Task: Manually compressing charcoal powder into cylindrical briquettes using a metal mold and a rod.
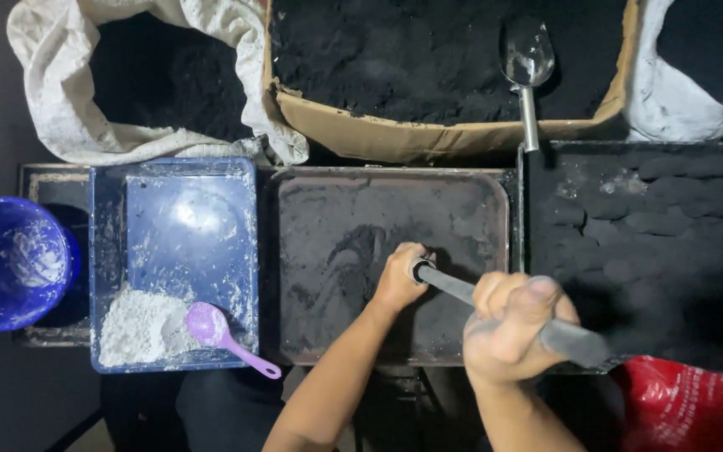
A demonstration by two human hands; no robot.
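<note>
The left hand point(399, 276) is closed around the lower end of a metal tube point(495, 305), at the centre-right of a dark metal tray point(328, 218) dusted with black powder. The tube runs from this hand toward 4 o'clock, rising to the right hand point(512, 322), which is clenched around its upper section, thumb on top. The tube's far end projects beyond the right hand at 4 o'clock.

At 9 o'clock from the left hand sits a blue tray point(119, 192) holding white powder point(140, 326) and a purple scoop point(219, 333). At 12 o'clock, a cardboard box point(395, 134) of black powder contains a metal scoop point(527, 67).
</note>
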